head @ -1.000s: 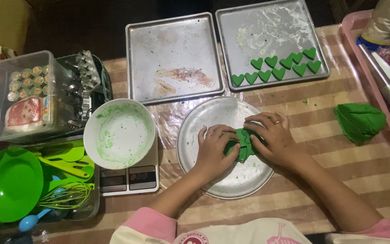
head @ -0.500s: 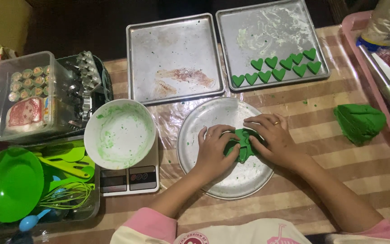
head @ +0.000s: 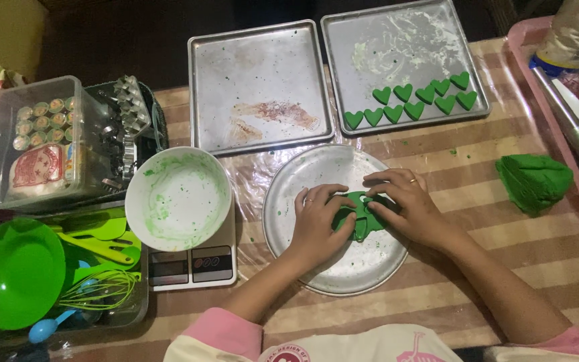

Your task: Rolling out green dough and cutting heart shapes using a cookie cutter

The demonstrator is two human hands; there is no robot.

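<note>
On the round metal plate (head: 343,268) at table centre, head view, both hands work a flat piece of green dough (head: 360,216). Left hand (head: 316,224) lies palm down, fingers spread wide over the dough's left edge, ring on one finger. Right hand (head: 403,204) presses on the dough's top and right side, fingers curled close together, also a ring. Neither hand lifts the dough; it stays flat on the plate between them.

Just left of the plate, a white bowl (head: 179,199) smeared green sits on a kitchen scale (head: 196,265). Far left, a tray holds a green bowl (head: 16,271), green spatulas (head: 98,241), a whisk (head: 98,289) and a blue spoon (head: 48,327). Above it a clear plastic box (head: 35,144) with small jars, metal cutters (head: 129,107) beside it.

Behind the plate, two baking trays side by side: left tray (head: 259,84) has only smears, right tray (head: 403,40) carries two rows of green hearts (head: 413,104) at its near edge. Well right of the hands, a lump of green dough (head: 534,181) rests on the striped tablecloth (head: 571,255). Pink tray (head: 527,40) at the right edge, contents unclear.
</note>
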